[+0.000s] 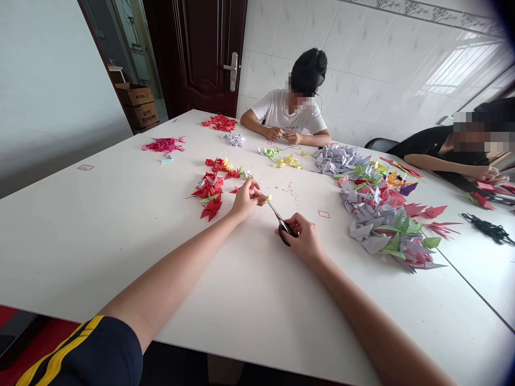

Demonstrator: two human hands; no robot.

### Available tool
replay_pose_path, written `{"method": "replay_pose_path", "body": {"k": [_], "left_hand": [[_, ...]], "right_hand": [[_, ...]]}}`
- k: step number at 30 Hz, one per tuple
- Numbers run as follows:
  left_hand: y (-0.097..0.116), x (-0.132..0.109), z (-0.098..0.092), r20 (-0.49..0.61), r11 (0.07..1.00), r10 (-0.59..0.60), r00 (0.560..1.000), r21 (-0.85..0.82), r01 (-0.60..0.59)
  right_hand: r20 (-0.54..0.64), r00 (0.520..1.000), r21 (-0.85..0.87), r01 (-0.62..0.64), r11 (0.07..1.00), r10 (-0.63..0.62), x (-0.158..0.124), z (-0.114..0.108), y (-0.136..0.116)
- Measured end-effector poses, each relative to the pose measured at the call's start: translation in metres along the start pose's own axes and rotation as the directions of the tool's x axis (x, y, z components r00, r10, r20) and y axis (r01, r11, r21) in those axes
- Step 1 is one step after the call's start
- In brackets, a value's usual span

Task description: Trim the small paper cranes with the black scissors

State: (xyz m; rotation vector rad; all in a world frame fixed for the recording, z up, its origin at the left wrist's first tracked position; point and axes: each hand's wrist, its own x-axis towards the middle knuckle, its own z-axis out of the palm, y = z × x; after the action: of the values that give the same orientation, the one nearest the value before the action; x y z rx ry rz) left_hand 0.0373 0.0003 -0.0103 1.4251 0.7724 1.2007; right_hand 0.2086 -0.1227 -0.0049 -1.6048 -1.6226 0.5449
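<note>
On the white tabletop (120,241), the left hand (245,198) pinches a tiny yellow paper piece (264,199) between its thumb and fingers. The right hand (301,240) is closed around black scissors (284,233), and their thin blades (274,212) point at the yellow paper. It is hard to see if the blades touch it. The paper looks very light and soft, so it could bend or tear, and gentle fingers should hold it by the edge. The scissors look stiff and are best held by their loops. Red paper birds (210,190) lie to the left, and a big heap of paper birds (378,220) lies to the right. Far left, two cardboard boxes (139,104) stand on the floor, and nobody can see inside them.
</note>
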Motion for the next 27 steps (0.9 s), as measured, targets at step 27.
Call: {"method": "replay_pose_path", "body": {"k": [27], "left_hand": [[0.004,-0.0022,0.0011,0.025,1.0,-0.028,0.999,-0.003,0.028]], "right_hand": [[-0.005,1.0,-0.047,0.006,0.999,-0.007,0.0019,0.0015,0.001]]}}
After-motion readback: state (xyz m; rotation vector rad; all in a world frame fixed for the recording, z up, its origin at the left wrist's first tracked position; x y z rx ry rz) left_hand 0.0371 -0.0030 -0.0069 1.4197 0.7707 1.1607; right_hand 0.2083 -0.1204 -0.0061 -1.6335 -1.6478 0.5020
